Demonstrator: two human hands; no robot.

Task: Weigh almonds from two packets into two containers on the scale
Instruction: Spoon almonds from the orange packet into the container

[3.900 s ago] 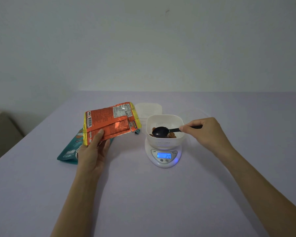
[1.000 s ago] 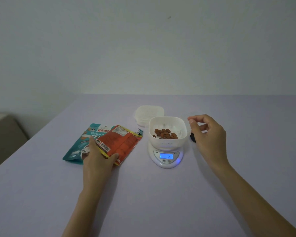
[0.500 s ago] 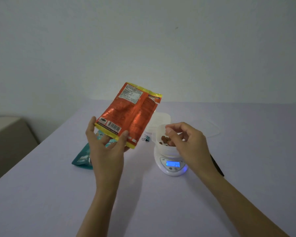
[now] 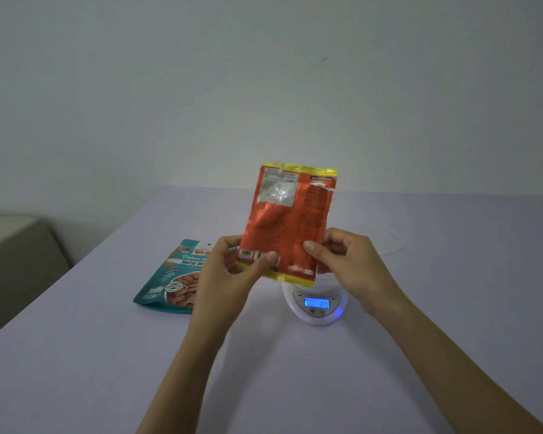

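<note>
Two hands now hold the orange packet (image 4: 290, 223) upright over the middle of the worktop (image 4: 264, 371): the left hand (image 4: 229, 270) pinches its lower left corner between thumb and fingers, and the right hand (image 4: 348, 261) pinches its lower right edge. A second ago that packet lay flat on the teal packet (image 4: 173, 277) under the left hand alone, with the right hand free beside the scale (image 4: 314, 317) — so scooping has stopped and the packet has been lifted again. The display (image 4: 317, 303) reads 20, as it did before. The container on the scale is hidden behind the packet, so its almonds cannot be checked. The teal packet lies flat toward the worktop's left edge, untouched. The first portion looks finished — probably the orange packet is about to be closed or set aside, leaving the teal packet and a second container to do.
</note>
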